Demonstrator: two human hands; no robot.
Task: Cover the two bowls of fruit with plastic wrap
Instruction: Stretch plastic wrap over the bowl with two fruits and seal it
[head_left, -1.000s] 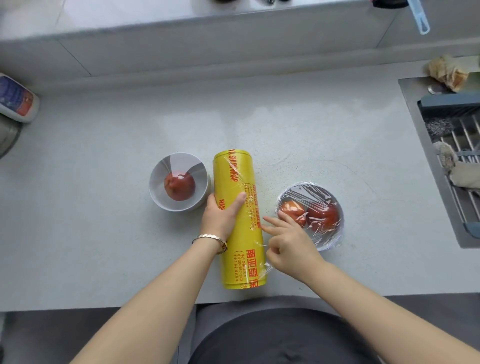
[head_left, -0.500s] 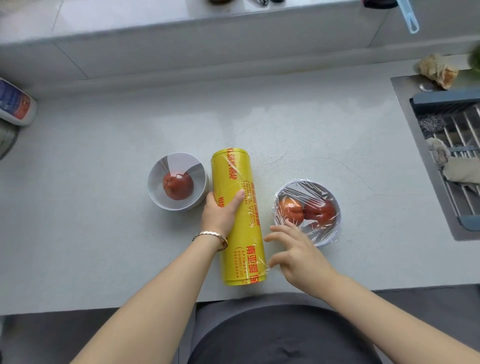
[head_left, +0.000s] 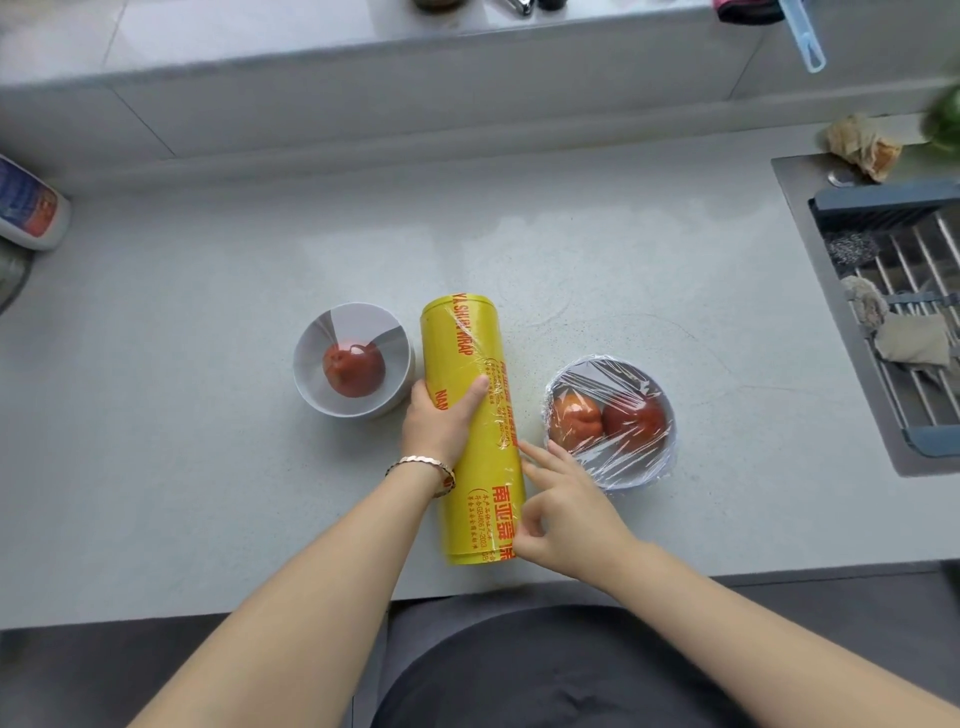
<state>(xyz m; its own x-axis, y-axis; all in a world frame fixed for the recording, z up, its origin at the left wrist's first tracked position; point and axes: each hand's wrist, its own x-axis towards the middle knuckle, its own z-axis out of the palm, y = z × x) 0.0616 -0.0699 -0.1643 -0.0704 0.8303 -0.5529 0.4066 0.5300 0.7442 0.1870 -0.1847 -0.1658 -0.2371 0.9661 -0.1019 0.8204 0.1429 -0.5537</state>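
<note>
A yellow roll of plastic wrap (head_left: 467, 343) lies lengthwise on the grey counter between two white bowls. My left hand (head_left: 439, 423) grips its middle, thumb across the top. My right hand (head_left: 566, 514) is at the roll's right side: the straight index fingertip and the thumb touch it while the other fingers are curled. The left bowl (head_left: 306, 384) is uncovered and holds one red fruit (head_left: 354, 369). The right bowl (head_left: 670, 452) holds two red-orange fruits under stretched clear film (head_left: 608, 379); my right hand lies just beside its near-left rim.
A steel sink with a drying rack (head_left: 883, 312) and rags takes up the right side. A labelled bottle (head_left: 26, 208) lies at the far left. A crumpled brown wad (head_left: 862, 145) sits behind the sink. The counter's front edge (head_left: 208, 608) runs just below the roll.
My right hand spread and drew back from the roll half a second ago, and is now back at its right side. My left hand and both bowls stayed put.
</note>
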